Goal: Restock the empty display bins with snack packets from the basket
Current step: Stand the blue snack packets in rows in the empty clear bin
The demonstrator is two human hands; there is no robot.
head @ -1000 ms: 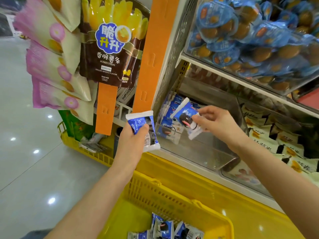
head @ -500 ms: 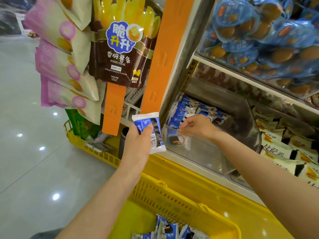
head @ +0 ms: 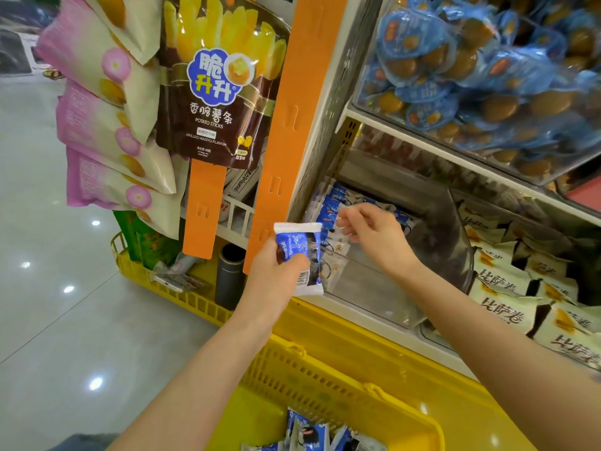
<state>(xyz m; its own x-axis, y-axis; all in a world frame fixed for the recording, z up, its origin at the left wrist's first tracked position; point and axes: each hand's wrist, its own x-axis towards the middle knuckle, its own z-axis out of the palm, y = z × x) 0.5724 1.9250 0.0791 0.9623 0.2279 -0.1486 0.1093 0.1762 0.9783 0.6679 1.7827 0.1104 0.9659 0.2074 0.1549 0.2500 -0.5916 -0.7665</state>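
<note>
My left hand [head: 276, 275] grips a blue-and-white snack packet [head: 300, 255] upright, just in front of the clear display bin [head: 374, 297]. My right hand [head: 374, 236] hovers over the bin's front wall with fingers spread and nothing in them. A row of the same blue packets [head: 331, 206] stands along the bin's left side. The yellow basket [head: 325, 385] sits below my arms, with several more packets [head: 309, 434] lying in its bottom.
Orange hanging strips [head: 292, 125] with a brown potato-stick bag [head: 221, 92] and pink bags [head: 107, 131] hang at the left. A bin of blue egg packs [head: 487, 76] sits above. Cream packets [head: 520, 297] fill the neighbouring bin at the right. Tiled floor lies to the left.
My right hand carried a blue packet into the bin, set it among the row, and has now lifted back with fingers apart. My left hand kept its packet nearly still.
</note>
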